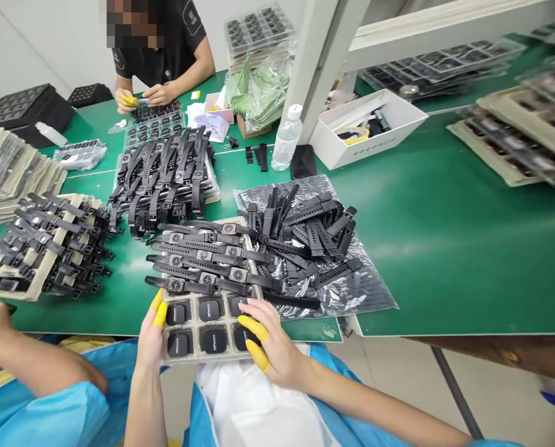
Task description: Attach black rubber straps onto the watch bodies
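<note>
A plastic tray (195,308) juts over the table's front edge. Its near pockets hold square black watch bodies (213,339); across its far part lie rows of black-strapped smartwatches (204,255), backs up. My left hand (151,335), with yellow finger cots, is closed on the tray's left edge. Over the right-hand pockets is my right hand (277,347), also in yellow finger cots, its fingers apart at the watch bodies there and partly covering them. Loose black watch straps (317,233) are heaped on a clear plastic bag (370,292) just beyond the tray.
More watch-laden trays stand at left (49,248) and behind (166,174). A water bottle (287,138), a white box (368,127) and a metal post (321,68) are farther back. One co-worker (166,56) sits opposite; another person's arm (35,360) is at my left.
</note>
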A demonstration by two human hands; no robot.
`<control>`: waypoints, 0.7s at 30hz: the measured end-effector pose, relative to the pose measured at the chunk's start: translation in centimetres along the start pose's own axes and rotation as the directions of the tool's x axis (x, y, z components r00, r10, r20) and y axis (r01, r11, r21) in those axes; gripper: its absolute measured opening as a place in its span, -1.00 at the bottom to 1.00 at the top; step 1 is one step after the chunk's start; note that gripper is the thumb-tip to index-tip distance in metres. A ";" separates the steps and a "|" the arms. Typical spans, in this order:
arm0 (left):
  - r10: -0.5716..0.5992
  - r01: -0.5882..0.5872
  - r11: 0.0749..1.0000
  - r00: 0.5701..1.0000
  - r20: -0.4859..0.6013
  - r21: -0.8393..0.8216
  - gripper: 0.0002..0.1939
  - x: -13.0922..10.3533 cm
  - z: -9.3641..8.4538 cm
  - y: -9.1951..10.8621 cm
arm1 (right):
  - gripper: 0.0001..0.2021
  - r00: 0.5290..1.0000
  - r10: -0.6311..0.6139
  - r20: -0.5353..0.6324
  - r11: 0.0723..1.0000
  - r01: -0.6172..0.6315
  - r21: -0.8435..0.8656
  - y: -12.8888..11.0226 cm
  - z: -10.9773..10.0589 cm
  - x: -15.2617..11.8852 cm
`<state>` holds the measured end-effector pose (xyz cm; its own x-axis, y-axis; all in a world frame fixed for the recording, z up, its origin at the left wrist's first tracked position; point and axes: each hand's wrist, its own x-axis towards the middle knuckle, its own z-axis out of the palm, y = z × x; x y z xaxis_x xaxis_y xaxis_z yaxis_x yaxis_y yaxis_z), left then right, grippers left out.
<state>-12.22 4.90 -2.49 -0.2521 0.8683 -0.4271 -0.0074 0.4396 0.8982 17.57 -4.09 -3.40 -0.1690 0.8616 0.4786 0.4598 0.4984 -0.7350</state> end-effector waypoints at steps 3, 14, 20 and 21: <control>0.016 -0.016 1.000 1.000 -0.016 0.015 -0.25 -0.5 1.0 0.3 | -0.43 1.000 -0.004 -0.002 1.000 0.004 -0.005 0.5 -0.6 0.0; 0.238 -0.221 0.941 0.970 -0.039 0.255 -0.36 -1.2 1.4 0.9 | -0.51 0.982 0.059 -0.177 0.983 -0.088 -0.160 2.1 -9.3 -2.0; 0.698 -0.668 0.356 0.655 0.289 0.653 -0.76 -5.7 3.1 4.5 | -0.36 0.707 0.538 -0.459 0.537 -0.708 -0.459 8.7 -16.1 -4.3; 0.677 -0.736 0.263 0.601 0.424 0.623 -0.76 -6.5 4.2 4.9 | -0.32 0.660 0.584 -0.472 0.481 -0.750 -0.454 9.3 -16.2 -4.4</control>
<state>-6.52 2.39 4.29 0.2541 0.9172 0.3069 0.7870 -0.3805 0.4856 36.69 -4.74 -4.59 0.5688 0.8146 0.1135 0.7436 -0.4504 -0.4942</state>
